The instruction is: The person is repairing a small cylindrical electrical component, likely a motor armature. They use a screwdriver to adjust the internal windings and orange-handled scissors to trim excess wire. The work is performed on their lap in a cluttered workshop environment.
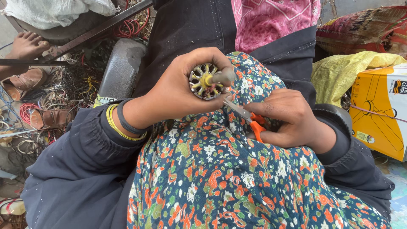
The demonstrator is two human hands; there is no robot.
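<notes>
Two hands work over a lap covered in flowered cloth (pixel 237 182), which serves as the landmark for everything around it. Far to the left of the lap, a bare foot (pixel 26 46) rests beside brown sandals (pixel 29 78), and a tangle of coloured wires (pixel 63 93) covers the ground there. Nearer the lap on that side lies a grey curved metal piece (pixel 121 68). Above the lap's upper left part, the left hand (pixel 178 91) is wrapped around a small round motor core (pixel 206 80), fingers closed about its body so the slotted end face and its short metal shaft (pixel 222 77) point toward the camera. A yellow bangle (pixel 116 125) and a dark band sit on that wrist. Just right of the core, over the middle of the lap, the right hand (pixel 292 123) grips orange-handled scissors (pixel 250 118), fingers curled through the handles; the blade tips touch the lower edge of the core. Whether the blades are parted cannot be told. Beyond the lap to the right lie a yellow sack (pixel 343 72) and a yellow cardboard box (pixel 379 112) printed with a fan drawing.
</notes>
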